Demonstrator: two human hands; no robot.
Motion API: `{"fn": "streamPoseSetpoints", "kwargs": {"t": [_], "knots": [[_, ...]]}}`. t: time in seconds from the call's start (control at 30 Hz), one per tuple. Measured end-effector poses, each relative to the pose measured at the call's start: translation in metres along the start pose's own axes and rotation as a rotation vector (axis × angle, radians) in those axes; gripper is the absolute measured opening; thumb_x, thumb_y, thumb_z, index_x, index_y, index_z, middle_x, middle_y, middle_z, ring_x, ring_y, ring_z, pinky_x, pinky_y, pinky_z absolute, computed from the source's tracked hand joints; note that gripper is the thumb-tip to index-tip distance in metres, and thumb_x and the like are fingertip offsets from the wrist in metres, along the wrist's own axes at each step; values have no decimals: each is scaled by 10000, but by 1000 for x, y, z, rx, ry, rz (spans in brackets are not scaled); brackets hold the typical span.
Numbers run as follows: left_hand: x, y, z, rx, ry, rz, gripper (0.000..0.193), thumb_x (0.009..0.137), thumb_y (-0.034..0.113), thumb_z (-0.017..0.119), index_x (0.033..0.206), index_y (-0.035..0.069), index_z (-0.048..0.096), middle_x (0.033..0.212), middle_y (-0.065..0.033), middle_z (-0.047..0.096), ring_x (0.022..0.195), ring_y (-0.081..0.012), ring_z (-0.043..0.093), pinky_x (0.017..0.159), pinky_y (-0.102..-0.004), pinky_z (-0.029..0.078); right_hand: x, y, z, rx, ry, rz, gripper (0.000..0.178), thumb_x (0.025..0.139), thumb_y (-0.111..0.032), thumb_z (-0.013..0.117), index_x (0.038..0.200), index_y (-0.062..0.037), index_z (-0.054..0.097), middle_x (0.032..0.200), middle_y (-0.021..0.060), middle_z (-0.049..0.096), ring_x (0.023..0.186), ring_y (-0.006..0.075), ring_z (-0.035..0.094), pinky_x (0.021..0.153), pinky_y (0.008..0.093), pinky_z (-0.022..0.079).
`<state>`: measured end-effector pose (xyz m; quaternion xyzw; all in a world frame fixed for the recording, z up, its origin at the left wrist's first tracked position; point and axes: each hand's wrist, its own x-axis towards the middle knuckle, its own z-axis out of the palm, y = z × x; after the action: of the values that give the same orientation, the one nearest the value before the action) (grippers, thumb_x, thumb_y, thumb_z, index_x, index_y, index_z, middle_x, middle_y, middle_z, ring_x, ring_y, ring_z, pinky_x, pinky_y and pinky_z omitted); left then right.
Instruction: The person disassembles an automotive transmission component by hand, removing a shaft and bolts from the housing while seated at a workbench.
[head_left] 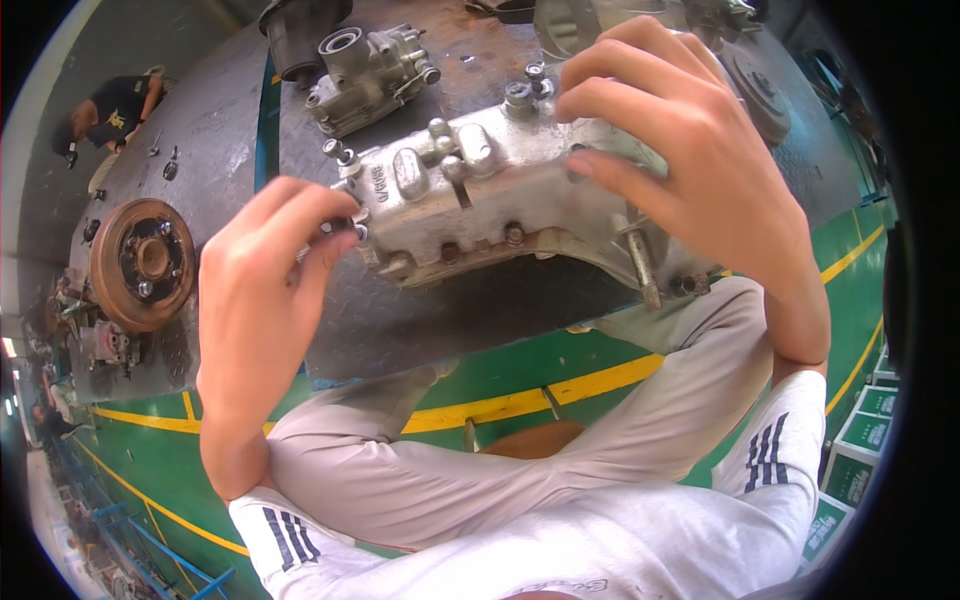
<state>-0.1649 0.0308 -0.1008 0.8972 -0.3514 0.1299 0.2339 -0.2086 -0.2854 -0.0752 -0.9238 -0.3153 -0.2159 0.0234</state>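
A silver cast-metal gearbox housing (440,195) lies in front of me on the dark metal table, with bolts standing up along its top. At its left end, my left hand (265,275) pinches a small bolt (361,224) between thumb and fingertips. The bolt is partly hidden by those fingers. Over the right part of the housing, my right hand (680,140) has its thumb and fingers curved apart and nothing visible between them. Its fingertips are close to the upright bolts (525,92). A rod-like shaft (641,262) juts from the housing's near right side.
Behind the housing stands a smaller metal assembly (365,80) beside a dark cylindrical part (300,40). A rusty brake drum (145,262) sits on the left of the table (225,130). Another person (115,115) is at the far left. Boxes (862,435) stand at the right.
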Motion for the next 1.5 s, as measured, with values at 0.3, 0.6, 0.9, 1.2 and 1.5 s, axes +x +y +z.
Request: {"fn": "streamPoseSetpoints", "kwargs": {"t": [0.3, 0.6, 0.9, 1.2, 1.5], "knots": [[5, 6, 3, 166, 109, 61, 275, 836, 45, 788, 1098, 18, 709, 1086, -91, 698, 943, -212, 665, 760, -304, 477, -19, 6, -13, 108, 259, 49, 289, 855, -215, 841, 1052, -41, 723, 1037, 103, 701, 997, 274, 634, 852, 387, 512], [41, 66, 87, -255, 50, 281, 454, 885, -60, 678, 1323, 44, 622, 1197, -173, 702, 1065, -347, 685, 921, -417, 537, -102, 9, -39, -89, 281, -113, 455, 1103, -393, 406, 1128, 3, 630, 1136, 213, 674, 1094, 381, 625, 935, 469, 505], [41, 95, 85, -399, 164, -93, 330, 944, -50, 606, 1265, 25, 586, 1074, -81, 759, 877, -126, 681, 821, -276, 505, -163, 49, -26, 260, 333, 123, 400, 1112, -352, 289, 1151, -65, 565, 1226, 188, 610, 1223, 348, 545, 1059, 471, 411], [27, 107, 122, -669, 463, -174, 449, 866, -80, 419, 1295, 7, 520, 920, -160, 719, 834, -170, 620, 896, -301, 479, -177, 54, -21, 375, 341, 247, 300, 1095, -184, 294, 1047, -41, 553, 1183, 174, 583, 1172, 299, 530, 1056, 418, 380], [27, 120, 131, -677, 548, -225, 547, 800, -84, 414, 1338, -1, 461, 1229, -228, 687, 1210, -282, 607, 1124, -391, 400, -172, 50, -5, 466, 395, 355, 277, 1095, -142, 314, 1040, -35, 564, 1155, 160, 573, 1149, 265, 522, 1031, 368, 370]]}}
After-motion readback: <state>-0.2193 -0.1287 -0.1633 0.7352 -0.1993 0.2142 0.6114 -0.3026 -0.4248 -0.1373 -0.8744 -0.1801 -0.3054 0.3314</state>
